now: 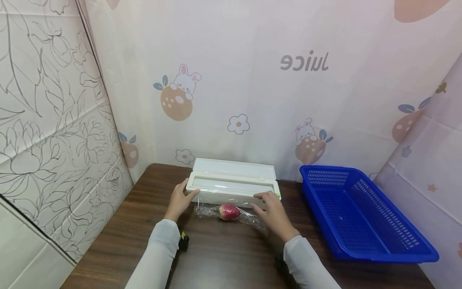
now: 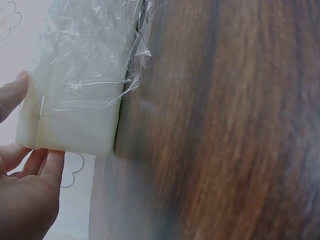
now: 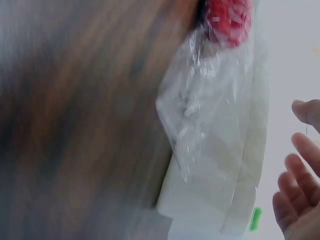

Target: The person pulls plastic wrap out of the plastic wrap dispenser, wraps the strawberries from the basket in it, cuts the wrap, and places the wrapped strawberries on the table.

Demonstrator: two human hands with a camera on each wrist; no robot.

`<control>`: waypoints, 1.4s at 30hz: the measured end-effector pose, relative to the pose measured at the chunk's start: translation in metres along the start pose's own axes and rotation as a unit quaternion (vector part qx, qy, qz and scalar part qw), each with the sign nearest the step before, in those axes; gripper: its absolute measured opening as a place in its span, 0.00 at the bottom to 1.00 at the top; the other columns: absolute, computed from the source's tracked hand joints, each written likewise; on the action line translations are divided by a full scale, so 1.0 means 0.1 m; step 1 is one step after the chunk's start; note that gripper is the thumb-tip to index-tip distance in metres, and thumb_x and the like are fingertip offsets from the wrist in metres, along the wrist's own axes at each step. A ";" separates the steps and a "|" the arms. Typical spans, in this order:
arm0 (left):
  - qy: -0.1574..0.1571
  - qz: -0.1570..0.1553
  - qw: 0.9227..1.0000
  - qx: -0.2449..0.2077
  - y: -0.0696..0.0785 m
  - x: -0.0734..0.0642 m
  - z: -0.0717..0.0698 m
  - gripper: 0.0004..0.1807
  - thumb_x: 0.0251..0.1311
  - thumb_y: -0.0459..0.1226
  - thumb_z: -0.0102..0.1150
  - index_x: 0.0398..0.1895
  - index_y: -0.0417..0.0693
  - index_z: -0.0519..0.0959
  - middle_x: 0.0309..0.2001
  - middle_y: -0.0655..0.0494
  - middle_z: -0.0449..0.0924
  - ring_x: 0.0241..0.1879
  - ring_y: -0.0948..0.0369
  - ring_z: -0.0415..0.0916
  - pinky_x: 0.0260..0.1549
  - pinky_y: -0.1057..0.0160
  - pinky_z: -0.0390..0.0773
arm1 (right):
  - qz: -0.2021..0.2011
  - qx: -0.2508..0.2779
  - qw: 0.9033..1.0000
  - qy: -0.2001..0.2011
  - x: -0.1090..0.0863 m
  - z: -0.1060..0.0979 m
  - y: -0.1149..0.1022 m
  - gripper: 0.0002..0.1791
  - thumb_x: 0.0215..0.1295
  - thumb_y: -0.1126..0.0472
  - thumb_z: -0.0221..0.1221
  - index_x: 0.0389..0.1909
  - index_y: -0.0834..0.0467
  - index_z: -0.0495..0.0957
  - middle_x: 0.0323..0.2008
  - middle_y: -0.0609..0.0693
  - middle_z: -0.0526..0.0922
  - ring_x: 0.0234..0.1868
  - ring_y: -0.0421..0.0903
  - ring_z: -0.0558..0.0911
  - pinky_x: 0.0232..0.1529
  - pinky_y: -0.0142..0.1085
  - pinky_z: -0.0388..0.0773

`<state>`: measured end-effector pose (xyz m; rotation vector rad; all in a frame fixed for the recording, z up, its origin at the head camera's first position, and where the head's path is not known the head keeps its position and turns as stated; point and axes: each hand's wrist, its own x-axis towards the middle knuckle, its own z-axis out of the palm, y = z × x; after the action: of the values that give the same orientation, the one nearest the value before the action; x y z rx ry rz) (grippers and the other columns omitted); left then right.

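Observation:
A white cling film dispenser (image 1: pixel 231 196) lies along the back of the table with its lid (image 1: pixel 234 168) raised. Clear cling film (image 1: pixel 249 218) hangs over its front edge and covers a red fruit with a pale yellow end (image 1: pixel 229 212). My left hand (image 1: pixel 179 202) grips the dispenser's left end, thumb near the top edge and fingers (image 2: pixel 52 167) against the end face. By the other end is my right hand (image 1: pixel 273 212), its fingers (image 3: pixel 302 172) loosely bent and apart from the dispenser in the right wrist view. Nothing shows in its grasp.
To the right stands a blue plastic basket (image 1: pixel 323 216) with slotted walls. The brown wooden table (image 1: pixel 223 257) meets a printed curtain (image 1: pixel 249 100) behind the dispenser. A green mark (image 3: pixel 255 219) sits at the dispenser's right end.

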<state>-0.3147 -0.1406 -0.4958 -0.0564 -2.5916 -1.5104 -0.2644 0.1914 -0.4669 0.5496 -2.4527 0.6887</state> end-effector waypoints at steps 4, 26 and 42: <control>0.008 0.000 1.000 -0.012 -0.01 0.01 0.00 0.44 0.56 0.53 0.60 0.69 0.40 0.56 0.64 0.35 0.59 0.61 0.47 0.60 0.59 0.49 0.68 | 0.023 -0.046 0.998 0.030 0.08 -0.06 0.11 0.20 0.49 0.52 0.69 0.41 0.57 0.80 0.37 0.55 0.75 0.39 0.52 0.70 0.38 0.48 0.73; 0.004 -0.002 1.000 -0.019 -0.02 0.01 0.02 0.43 0.56 0.53 0.59 0.69 0.42 0.56 0.64 0.37 0.58 0.62 0.49 0.60 0.60 0.51 0.68 | 0.108 -0.037 0.993 -0.014 0.15 -0.21 0.48 0.23 0.46 0.49 0.71 0.38 0.60 0.80 0.36 0.57 0.73 0.34 0.50 0.71 0.36 0.46 0.73; 0.003 -0.008 1.000 -0.026 -0.01 0.00 0.01 0.43 0.57 0.52 0.60 0.69 0.40 0.56 0.65 0.36 0.57 0.62 0.48 0.59 0.60 0.52 0.67 | 0.094 -0.032 0.995 -0.031 0.11 -0.27 0.51 0.16 0.47 0.55 0.71 0.35 0.59 0.82 0.35 0.53 0.79 0.36 0.47 0.75 0.39 0.46 0.79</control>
<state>-0.3151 -0.1401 -0.4977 -0.0361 -2.5538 -1.5810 -0.2884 0.2446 -0.4587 0.3213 -2.5987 0.6723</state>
